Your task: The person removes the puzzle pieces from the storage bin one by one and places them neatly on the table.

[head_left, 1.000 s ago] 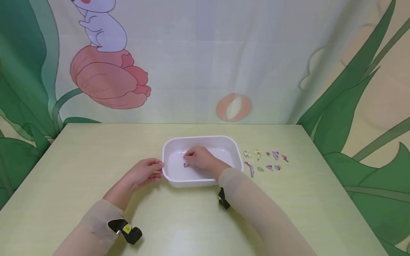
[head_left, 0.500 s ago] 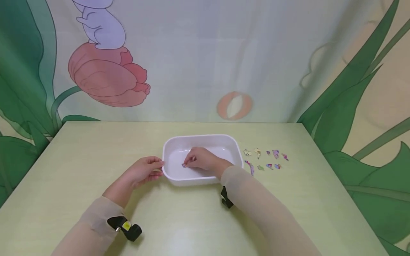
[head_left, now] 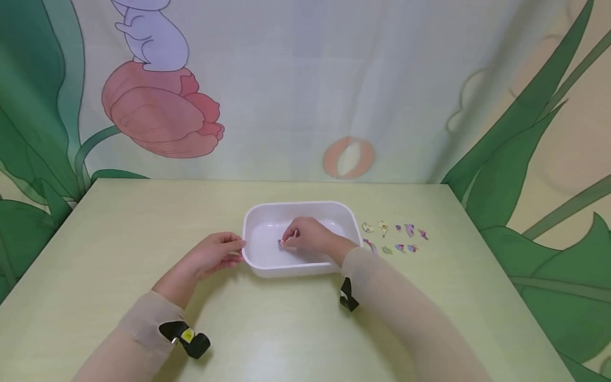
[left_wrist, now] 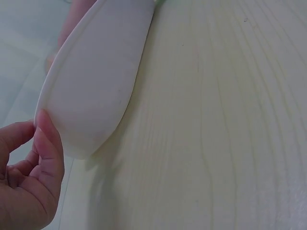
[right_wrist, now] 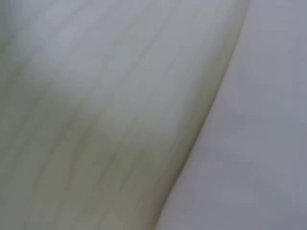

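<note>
A white plastic tray (head_left: 260, 254) sits at the middle of the table. My left hand (head_left: 220, 255) pinches its left rim; in the left wrist view, the fingers (left_wrist: 49, 143) lie against the tray's end wall. My right hand (head_left: 310, 235) reaches inside the tray, its fingertips pinching a small, flat, purple-and-red cut-out piece (head_left: 280, 242) just above or on the tray floor; which of the two cannot be told. Most of that piece is hidden by the fingers. The right wrist view holds only the tray's outer wall (right_wrist: 240, 158) and the tabletop, without the hand.
Right of the tray, several small flat cut-out pieces lie in two loose rows, among them a purple one (head_left: 410, 230), a yellowish one (head_left: 383, 228) and a green one (head_left: 387, 250). A printed curtain (head_left: 267, 106) hangs behind the table (head_left: 305, 329).
My right hand has come down to the small piece on the tray floor, taken it between the fingertips and shifted slightly right. The left hand stays at the rim.
</note>
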Demonstrator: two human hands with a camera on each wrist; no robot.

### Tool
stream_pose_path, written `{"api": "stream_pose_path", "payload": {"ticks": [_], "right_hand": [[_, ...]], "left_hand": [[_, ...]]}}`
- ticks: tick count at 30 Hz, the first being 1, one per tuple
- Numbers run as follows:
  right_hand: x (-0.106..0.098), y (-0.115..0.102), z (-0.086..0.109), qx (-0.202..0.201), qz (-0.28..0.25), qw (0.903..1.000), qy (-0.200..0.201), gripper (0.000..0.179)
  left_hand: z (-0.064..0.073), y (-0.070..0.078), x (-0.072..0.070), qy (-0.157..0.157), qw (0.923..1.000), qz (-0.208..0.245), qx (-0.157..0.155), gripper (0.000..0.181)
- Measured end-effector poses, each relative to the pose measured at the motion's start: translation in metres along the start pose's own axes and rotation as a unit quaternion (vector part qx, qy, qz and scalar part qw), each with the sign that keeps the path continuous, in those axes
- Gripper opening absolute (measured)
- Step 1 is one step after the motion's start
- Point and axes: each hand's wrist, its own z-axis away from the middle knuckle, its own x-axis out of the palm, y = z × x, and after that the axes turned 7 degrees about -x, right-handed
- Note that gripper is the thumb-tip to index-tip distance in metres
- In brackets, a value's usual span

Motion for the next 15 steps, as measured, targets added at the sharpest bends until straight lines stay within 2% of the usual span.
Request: {"api": "stream_pose_path", "payload": {"ticks": [6, 13, 15], "right_hand": [[-0.013, 0.009, 0.015, 0.000, 0.006, 0.9997, 0.024, 0.007], [-0.037, 0.012, 0.041, -0.043, 0.011, 0.9980, 0.045, 0.009], [-0.045, 0.013, 0.049, -0.045, 0.016, 0.9976, 0.051, 0.008]], "left_hand": [[0.000, 0.000, 0.000, -0.001, 1.0000, 0.001, -0.001, 0.032], [0.001, 0.002, 0.002, 0.015, 0.9999, -0.005, 0.001, 0.033], [0.001, 0.001, 0.001, 0.017, 0.9998, -0.003, 0.003, 0.035]]}}
